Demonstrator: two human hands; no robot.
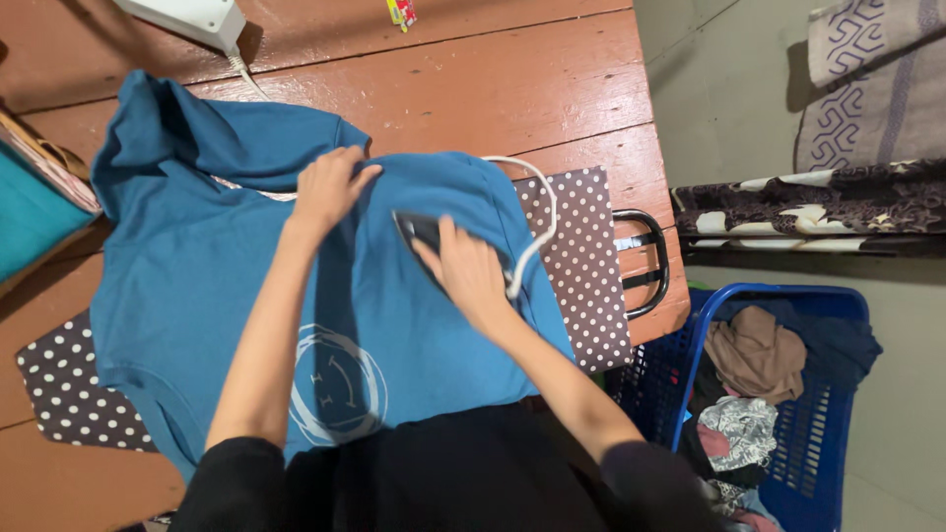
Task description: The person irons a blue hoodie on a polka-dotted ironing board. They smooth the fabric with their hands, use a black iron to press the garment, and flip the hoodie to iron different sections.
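Note:
A blue T-shirt (197,276) with a white round print lies spread over a dark polka-dot cloth (586,266) on a reddish wooden table (512,89). My left hand (327,187) rests flat on the shirt near its upper middle, fingers spread. My right hand (471,271) grips the handle of a dark iron (419,234) that sits on the shirt just right of my left hand. The iron's white cord (540,222) loops off to the right over the polka-dot cloth.
A blue laundry basket (788,394) full of mixed clothes stands on the floor at lower right. A black metal iron rest (645,261) lies at the table's right edge. A white power adapter (192,18) sits at the table's far side. Folded teal fabric (30,212) lies left.

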